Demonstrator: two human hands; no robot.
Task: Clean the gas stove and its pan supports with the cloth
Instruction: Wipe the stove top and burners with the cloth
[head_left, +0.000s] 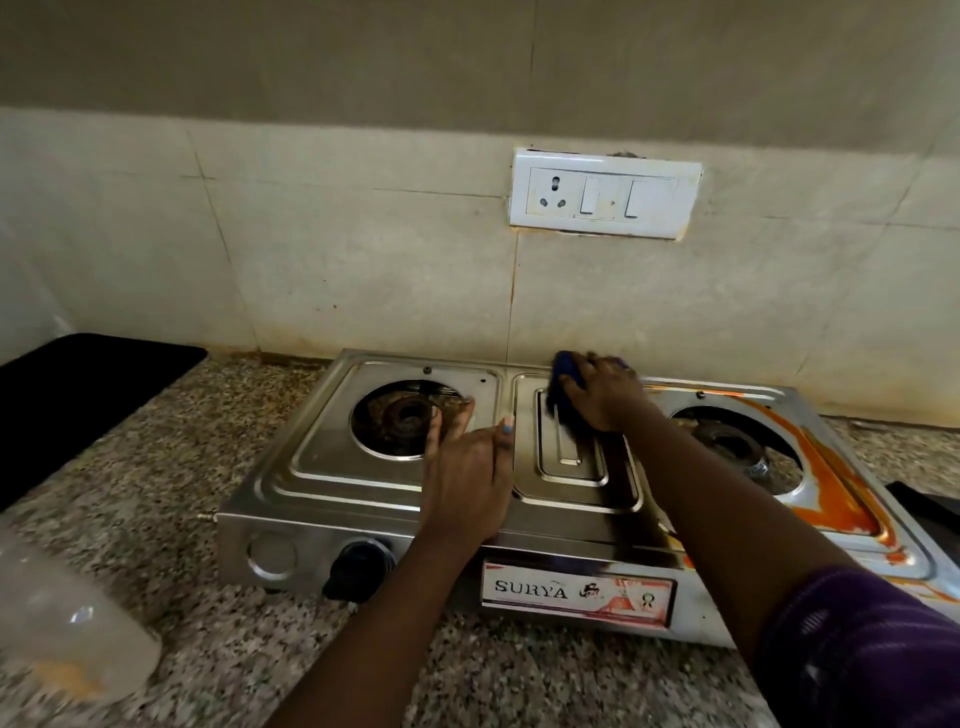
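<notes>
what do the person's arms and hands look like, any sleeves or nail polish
Both forearms are bare. The right arm has a purple sleeve with faint darker stripes, ending above the elbow. No sleeve shows on the left arm within the frame. The left hand has pale bluish nail polish on the fingertips. The right hand is motion-blurred, so its nails cannot be made out. No rings, watch or bangles are visible.

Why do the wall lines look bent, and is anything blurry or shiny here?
Head view: the wide lens bows the wall lines; the right hand and cloth are motion-blurred; the bottle at lower left is soft; the stove steel shows dull reflections.
</notes>
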